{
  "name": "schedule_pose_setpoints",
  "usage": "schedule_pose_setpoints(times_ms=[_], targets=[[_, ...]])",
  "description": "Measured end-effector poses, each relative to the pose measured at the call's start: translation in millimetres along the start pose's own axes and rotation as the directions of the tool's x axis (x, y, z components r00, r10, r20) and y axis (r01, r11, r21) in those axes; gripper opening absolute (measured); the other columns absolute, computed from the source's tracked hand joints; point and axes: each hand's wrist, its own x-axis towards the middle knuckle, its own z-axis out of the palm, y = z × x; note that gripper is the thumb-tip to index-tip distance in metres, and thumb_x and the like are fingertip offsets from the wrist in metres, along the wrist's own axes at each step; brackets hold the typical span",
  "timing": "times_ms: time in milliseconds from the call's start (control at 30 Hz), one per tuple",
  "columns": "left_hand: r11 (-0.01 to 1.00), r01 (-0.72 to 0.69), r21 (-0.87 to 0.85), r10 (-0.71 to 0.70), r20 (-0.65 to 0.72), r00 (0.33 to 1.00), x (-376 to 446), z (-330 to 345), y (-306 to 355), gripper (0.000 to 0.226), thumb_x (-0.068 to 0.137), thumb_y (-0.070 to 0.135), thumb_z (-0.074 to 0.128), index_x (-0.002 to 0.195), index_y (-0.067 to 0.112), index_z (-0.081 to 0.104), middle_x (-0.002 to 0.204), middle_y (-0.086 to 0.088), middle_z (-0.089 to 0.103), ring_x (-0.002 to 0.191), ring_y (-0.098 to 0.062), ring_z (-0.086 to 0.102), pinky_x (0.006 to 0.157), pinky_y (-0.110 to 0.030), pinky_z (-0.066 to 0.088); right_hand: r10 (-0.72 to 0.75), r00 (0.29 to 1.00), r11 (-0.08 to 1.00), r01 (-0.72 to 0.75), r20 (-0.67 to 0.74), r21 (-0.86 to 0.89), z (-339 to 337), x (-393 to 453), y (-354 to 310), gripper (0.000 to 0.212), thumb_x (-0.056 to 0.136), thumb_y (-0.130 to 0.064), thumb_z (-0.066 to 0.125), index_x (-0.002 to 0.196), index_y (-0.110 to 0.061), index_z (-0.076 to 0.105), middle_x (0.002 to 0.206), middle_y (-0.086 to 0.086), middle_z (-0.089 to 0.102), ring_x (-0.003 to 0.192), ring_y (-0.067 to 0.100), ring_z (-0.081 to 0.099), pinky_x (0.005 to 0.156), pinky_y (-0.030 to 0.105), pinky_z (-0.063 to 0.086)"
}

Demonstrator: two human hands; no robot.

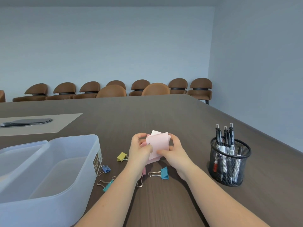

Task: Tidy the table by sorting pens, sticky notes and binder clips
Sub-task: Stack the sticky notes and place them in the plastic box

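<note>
Both hands hold a small stack of pink sticky notes (158, 144) just above the dark table. My left hand (140, 149) grips its left edge and my right hand (172, 151) its right and lower edge. Several binder clips lie on the table below the hands: a yellow one (121, 156), a blue one (105, 169), a teal one (107, 185) partly under my left forearm, a pink one (142, 176) mostly hidden by that forearm, and a teal-blue one (164, 173). Pens (225, 139) stand upright in a black mesh cup (229, 166) at the right.
A translucent plastic bin (54, 167) with two compartments sits at the left, nothing visible inside. A grey inset panel with a dark flat device (31, 121) lies at the far left. Brown chairs (113, 90) line the far table edge and wall.
</note>
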Motion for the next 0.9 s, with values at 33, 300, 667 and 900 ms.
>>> schedule_pose_setpoints(times_ms=[33, 300, 667, 900], targets=[[1.0, -0.009, 0.012, 0.009, -0.01, 1.0, 2, 0, -2, 0.052, 0.08, -0.014, 0.041, 0.115, 0.024, 0.045, 0.107, 0.002, 0.052, 0.095, -0.016, 0.053, 0.073, -0.041, 0.061, -0.001, 1.0, 1.0, 0.001, 0.0, -0.01, 0, 1, 1, 0.066, 0.08, -0.003, 0.059, 0.133, -0.033, 0.034, 0.114, 0.004, 0.066, 0.104, 0.02, 0.065, 0.089, 0.037, 0.055], [0.983, -0.155, 0.097, 0.157, -0.009, 0.988, 7, -3, -8, 0.054, 0.079, -0.01, 0.043, 0.12, 0.026, 0.043, 0.113, -0.003, 0.056, 0.09, -0.013, 0.056, 0.071, -0.032, 0.048, -0.072, 0.997, 0.997, 0.072, 0.007, -0.038, 0, -2, 2, 0.054, 0.08, 0.002, 0.058, 0.122, -0.029, 0.046, 0.109, 0.006, 0.066, 0.101, 0.02, 0.065, 0.078, 0.031, 0.055], [0.922, -0.283, 0.264, 0.343, -0.216, 0.914, 6, 9, -18, 0.034, 0.09, 0.044, 0.055, 0.114, 0.021, 0.053, 0.085, 0.013, 0.056, 0.084, -0.01, 0.057, 0.079, -0.031, 0.045, -0.194, 0.981, 0.98, 0.194, -0.014, -0.041, 11, -6, 4, 0.052, 0.075, 0.0, 0.054, 0.103, -0.044, 0.05, 0.111, 0.014, 0.062, 0.101, 0.03, 0.063, 0.083, 0.046, 0.055], [0.923, -0.26, 0.283, 0.329, -0.231, 0.916, 13, 5, -19, 0.024, 0.094, 0.01, 0.04, 0.11, 0.01, 0.057, 0.097, 0.004, 0.054, 0.095, -0.018, 0.051, 0.08, -0.031, 0.042, -0.17, 0.985, 0.985, 0.171, 0.028, -0.012, 6, -5, 4, 0.065, 0.078, 0.012, 0.04, 0.124, -0.032, 0.046, 0.114, 0.005, 0.061, 0.1, 0.017, 0.058, 0.078, 0.031, 0.049]])
